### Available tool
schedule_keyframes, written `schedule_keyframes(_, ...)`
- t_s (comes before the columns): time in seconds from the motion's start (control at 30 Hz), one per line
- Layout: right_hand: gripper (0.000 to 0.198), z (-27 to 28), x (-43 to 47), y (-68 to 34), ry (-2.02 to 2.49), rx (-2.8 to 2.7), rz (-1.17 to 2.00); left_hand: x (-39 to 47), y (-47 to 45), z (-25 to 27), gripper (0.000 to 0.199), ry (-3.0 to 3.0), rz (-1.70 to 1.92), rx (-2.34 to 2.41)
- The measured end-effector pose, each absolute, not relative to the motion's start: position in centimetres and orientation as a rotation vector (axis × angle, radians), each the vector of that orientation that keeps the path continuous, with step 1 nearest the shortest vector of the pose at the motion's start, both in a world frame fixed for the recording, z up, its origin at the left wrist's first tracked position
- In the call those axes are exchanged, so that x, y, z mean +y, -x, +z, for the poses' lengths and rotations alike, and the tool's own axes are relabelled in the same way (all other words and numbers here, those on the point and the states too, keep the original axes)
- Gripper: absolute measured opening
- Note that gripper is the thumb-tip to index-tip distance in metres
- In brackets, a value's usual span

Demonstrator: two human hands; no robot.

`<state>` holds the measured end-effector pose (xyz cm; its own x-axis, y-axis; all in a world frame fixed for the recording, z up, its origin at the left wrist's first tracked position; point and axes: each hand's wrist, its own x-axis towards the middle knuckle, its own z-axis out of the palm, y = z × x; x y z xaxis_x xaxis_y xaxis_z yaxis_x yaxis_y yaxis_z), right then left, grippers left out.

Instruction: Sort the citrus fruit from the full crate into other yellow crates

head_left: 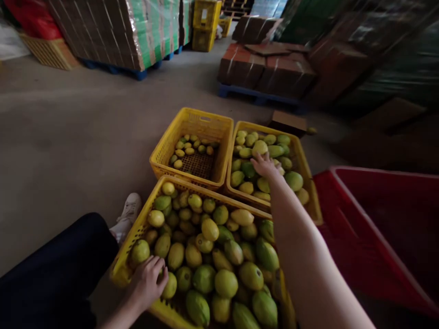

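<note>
Near the bottom left, my left hand (149,278) curls its fingers over a yellow-green papaya-like fruit (169,287) at the near edge of the front yellow crate (128,256). That crate is heaped with several green and yellow oval fruits. My right hand (265,165) reaches over to the back right yellow crate (310,196). Its fingers and thumb are against a pale yellow fruit (259,147) lying high on the other fruits there. The far side of this fruit hides any finger behind it. My right forearm covers part of both crates.
A back left yellow crate (164,153) holds a thin layer of small yellow fruits (189,151). To the right stands a large red bin (363,246). Cartons (242,68) on a blue pallet and a wrapped stack (144,32) are behind. A small cardboard box (288,122) lies on the floor.
</note>
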<state>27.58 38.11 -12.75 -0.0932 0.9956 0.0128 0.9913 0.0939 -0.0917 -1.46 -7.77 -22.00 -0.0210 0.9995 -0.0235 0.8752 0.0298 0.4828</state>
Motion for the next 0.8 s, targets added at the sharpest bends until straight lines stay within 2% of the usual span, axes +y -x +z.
schedule_keyframes(0.13, 0.056, -15.2, 37.8, -26.9, 2.297, -2.289, 0.263, -7.8, 1.3, -21.4, 0.022, -1.889, 0.418, 1.954)
schedule_keyframes(0.33, 0.055, -14.1, 32.5, -28.3, 2.107, -2.49, 0.22, -7.3, 1.5, -21.5, 0.021, -1.846, 0.356, 1.974)
schedule_keyframes(0.63, 0.058, -16.7, 14.0, -28.1, 2.033, -2.48, 0.475, -5.5, 1.9, -19.0, 0.021, -1.73, 0.166, 1.924)
schedule_keyframes(0.8, 0.044, -18.0, 5.3, -25.1, 1.974, -2.196, 0.611, -5.2, 2.4, -19.1, 0.023, -1.689, 0.121, 1.917)
